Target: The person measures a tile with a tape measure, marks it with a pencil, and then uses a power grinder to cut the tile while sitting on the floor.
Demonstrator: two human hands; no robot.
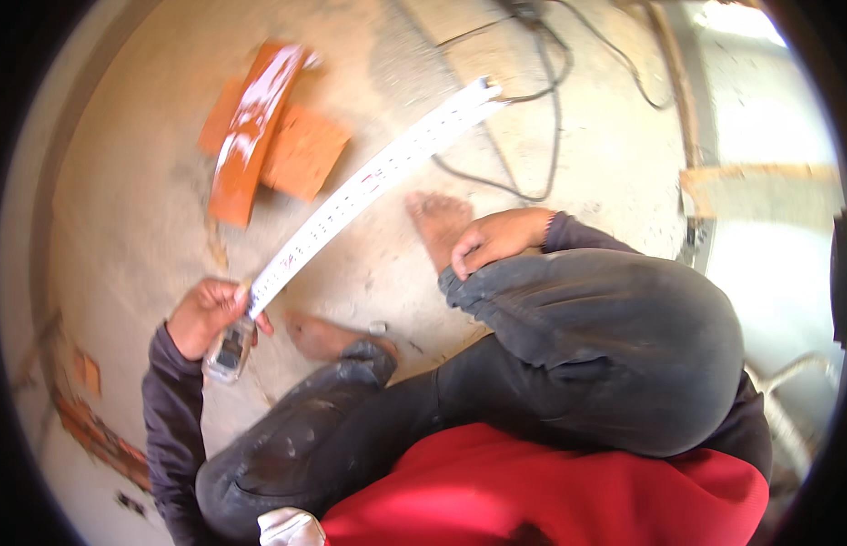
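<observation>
My left hand (203,320) is closed around a tape measure (229,349) with a clear-and-dark case. Its white blade (351,196) is drawn out long, slanting up and to the right over the floor, blurred by motion. The blade's free end reaches close to a dark cable (558,136). My right hand (505,237) lies over the lower part of my bent right leg (569,300), at the trouser cuff above the bare foot. Its fingers hang loosely bent, and I see nothing held in them.
An orange curved piece with white smears (252,127) lies across a flat orange block (305,150) on the dusty concrete floor (141,182), left of the blade. The cable loops at the upper right. A wooden strip (760,173) lies at the right edge.
</observation>
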